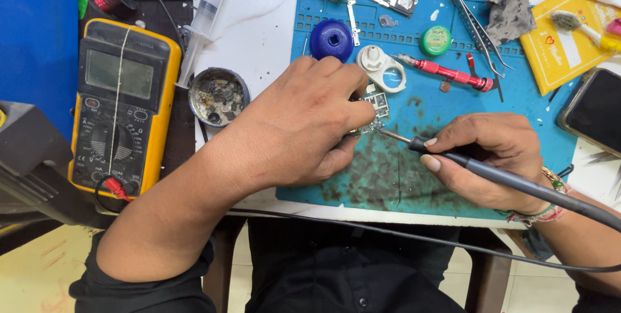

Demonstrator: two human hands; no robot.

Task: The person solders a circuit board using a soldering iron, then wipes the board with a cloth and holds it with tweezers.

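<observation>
My left hand (304,125) rests on a blue work mat (453,103) and pinches a small circuit board (374,111) between thumb and fingers; most of the board is hidden under the hand. My right hand (488,158) grips a dark soldering iron (491,172) like a pen. The iron's metal tip (388,134) touches the board's lower edge. Its cable runs off to the right past my wrist.
A yellow multimeter (123,103) lies at the left. Beside it are a round tin of scraps (218,96) and a syringe (206,15). On the mat sit a blue cap (331,39), a white magnifier (383,68), a red screwdriver (449,75) and tweezers (475,28). A phone (595,111) lies right.
</observation>
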